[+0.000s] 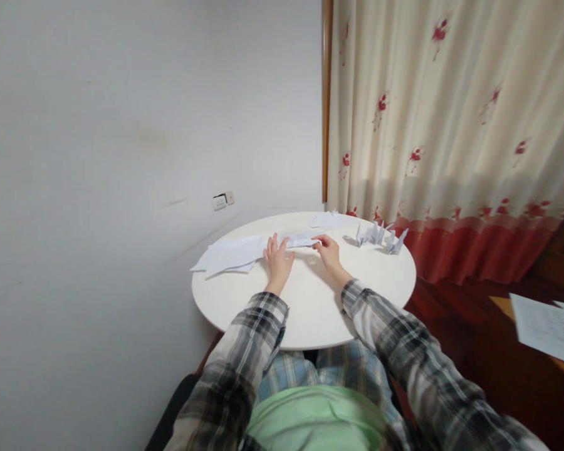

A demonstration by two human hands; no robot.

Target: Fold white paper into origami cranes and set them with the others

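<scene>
A narrow strip of white paper [302, 240] lies across the middle of the round white table [310, 313], between my hands. My left hand [278, 257] rests at its left end with the fingers spread out. At the right end, my right hand [328, 252] pinches the paper's edge between thumb and fingers, and that end looks slightly raised. Left of my left hand lies a stack of white paper sheets [232, 254], overlapping unevenly. Several folded paper cranes [395, 242] stand together at the table's right side.
More white paper pieces [331, 219] lie at the table's far edge. A wall with a socket [220, 202] rises on the left. A floral curtain [427, 125] hangs behind the right side. Papers [548, 326] lie on another wooden surface at right.
</scene>
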